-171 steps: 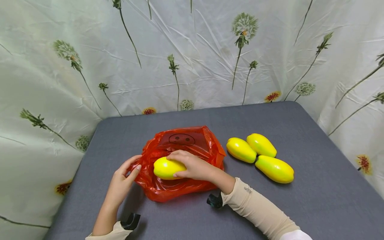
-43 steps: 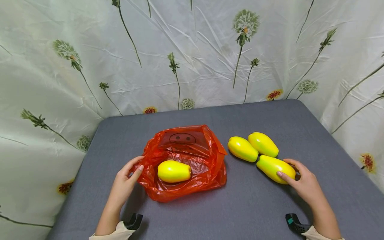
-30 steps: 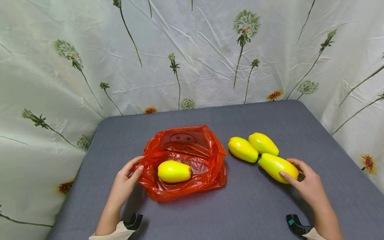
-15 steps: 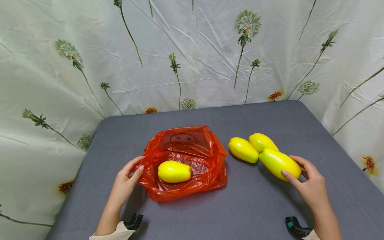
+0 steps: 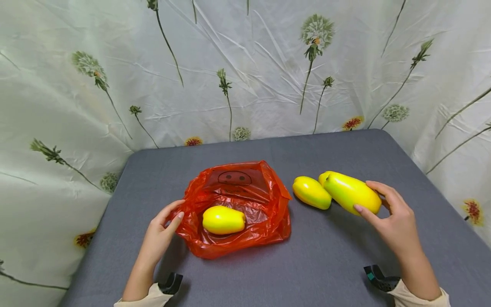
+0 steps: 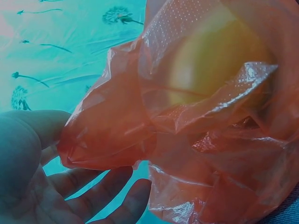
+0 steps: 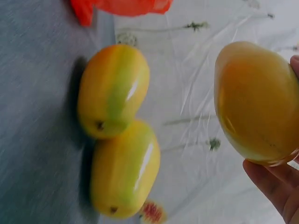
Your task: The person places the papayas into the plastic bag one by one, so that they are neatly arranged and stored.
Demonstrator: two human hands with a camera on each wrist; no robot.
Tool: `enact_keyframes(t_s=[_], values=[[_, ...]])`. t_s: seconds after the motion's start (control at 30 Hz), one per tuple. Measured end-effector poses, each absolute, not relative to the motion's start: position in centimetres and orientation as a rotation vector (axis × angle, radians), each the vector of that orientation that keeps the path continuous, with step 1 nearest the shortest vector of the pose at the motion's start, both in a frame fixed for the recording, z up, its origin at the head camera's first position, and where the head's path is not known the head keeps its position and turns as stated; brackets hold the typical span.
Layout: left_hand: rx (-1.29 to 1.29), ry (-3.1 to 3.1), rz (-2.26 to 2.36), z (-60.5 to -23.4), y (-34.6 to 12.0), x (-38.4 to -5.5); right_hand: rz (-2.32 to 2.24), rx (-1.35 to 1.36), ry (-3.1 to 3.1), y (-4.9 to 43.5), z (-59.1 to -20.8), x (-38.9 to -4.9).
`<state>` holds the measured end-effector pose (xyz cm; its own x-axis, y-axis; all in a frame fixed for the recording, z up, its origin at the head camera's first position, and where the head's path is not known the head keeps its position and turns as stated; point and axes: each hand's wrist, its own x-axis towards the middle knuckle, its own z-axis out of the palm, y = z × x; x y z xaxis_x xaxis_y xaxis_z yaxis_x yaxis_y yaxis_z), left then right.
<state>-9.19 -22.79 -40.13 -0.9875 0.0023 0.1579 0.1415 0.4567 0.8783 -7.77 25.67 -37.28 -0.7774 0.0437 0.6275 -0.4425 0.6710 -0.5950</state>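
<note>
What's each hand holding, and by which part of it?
Right hand: a yellow fruit, by its broad end. Left hand: the red bag, pinched at its left edge.

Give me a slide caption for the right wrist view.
Right hand grips one yellow fruit while two more lie on the gray table.

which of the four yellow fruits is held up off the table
The rightmost fruit, gripped in the right hand above the table. Of the others, one fruit lies inside the red bag and two fruits rest on the table.
</note>
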Motion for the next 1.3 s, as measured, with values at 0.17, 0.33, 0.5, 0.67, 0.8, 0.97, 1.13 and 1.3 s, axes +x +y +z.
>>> enact_keyframes(t_s=[0.17,0.33,0.5,0.67,0.8,0.97,1.13,1.3], values=[[-0.134,-2.565,-1.571,-40.2,-22.7,-9.3,1.044,0.376,-2.242,24.3,-36.0,-8.6],[-0.123,-2.572,-1.569,-40.1,-22.7,-9.2,1.091,0.486,-2.21,22.6,-35.1,-9.7],[-0.117,-2.58,-1.559,-40.2,-22.7,-9.2,1.138,0.619,-2.154,20.4,-34.6,-10.8],[-0.127,-2.576,-1.56,-40.2,-22.6,-9.3,1.171,0.716,-2.14,17.6,-34.2,-11.5],[-0.131,-2.573,-1.564,-40.2,-22.6,-9.3,1.197,0.782,-2.172,15.3,-34.0,-11.9],[-0.128,-2.577,-1.563,-40.2,-22.6,-9.3,1.244,0.902,-2.165,12.5,-34.2,-12.6],[-0.142,-2.572,-1.562,-40.3,-22.6,-9.2,1.258,0.98,-2.211,10.0,-34.6,-13.1],[-0.147,-2.557,-1.557,-40.3,-22.6,-9.1,1.26,1.037,-2.271,7.7,-34.9,-13.7]])
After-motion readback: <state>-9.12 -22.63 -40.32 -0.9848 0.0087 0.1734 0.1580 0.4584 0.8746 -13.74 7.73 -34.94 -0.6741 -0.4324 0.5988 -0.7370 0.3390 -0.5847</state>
